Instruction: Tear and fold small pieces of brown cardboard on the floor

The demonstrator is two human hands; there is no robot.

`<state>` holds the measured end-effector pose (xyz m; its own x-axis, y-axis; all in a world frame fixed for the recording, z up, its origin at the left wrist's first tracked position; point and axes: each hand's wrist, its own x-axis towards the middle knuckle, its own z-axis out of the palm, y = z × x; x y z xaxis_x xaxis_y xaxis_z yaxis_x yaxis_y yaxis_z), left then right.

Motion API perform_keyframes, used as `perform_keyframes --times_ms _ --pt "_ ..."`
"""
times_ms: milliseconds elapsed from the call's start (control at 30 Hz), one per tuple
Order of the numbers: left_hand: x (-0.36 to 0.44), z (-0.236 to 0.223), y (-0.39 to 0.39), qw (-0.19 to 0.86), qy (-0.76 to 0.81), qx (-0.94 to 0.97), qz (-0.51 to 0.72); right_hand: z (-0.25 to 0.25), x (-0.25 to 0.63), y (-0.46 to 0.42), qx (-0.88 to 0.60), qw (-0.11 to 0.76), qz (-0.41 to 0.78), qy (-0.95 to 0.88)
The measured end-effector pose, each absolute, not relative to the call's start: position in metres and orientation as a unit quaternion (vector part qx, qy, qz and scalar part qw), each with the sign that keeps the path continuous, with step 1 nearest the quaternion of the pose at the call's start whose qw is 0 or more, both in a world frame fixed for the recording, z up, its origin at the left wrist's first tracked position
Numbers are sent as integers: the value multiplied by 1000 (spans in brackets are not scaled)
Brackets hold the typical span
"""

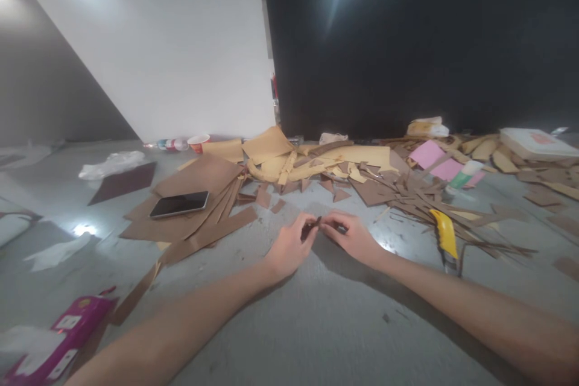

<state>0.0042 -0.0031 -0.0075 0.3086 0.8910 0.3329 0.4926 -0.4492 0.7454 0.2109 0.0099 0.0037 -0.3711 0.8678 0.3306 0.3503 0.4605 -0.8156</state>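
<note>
Pinching the piece (319,221), left hand (289,246) and right hand (353,236) meet at nearly closed fingertips over the counter (280,332); piece lies between them, neither hand clearly nearer, long axis apparently slanting forward

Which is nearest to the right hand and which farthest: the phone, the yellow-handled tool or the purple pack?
By the head view, from the right hand:
1. Yellow-handled tool, to its right
2. Phone, left, on brown sheets
3. Purple pack, near left corner
</note>
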Motion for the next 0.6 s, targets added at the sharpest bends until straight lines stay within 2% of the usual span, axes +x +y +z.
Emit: perform_keyframes --times_ms 367,600 --pt "5 -4 -3 250 476 784 310 0 212 9 -419 399 306 -756" --pt "6 -4 -3 218 447 793 352 -2 214 9 -415 429 294 -746"
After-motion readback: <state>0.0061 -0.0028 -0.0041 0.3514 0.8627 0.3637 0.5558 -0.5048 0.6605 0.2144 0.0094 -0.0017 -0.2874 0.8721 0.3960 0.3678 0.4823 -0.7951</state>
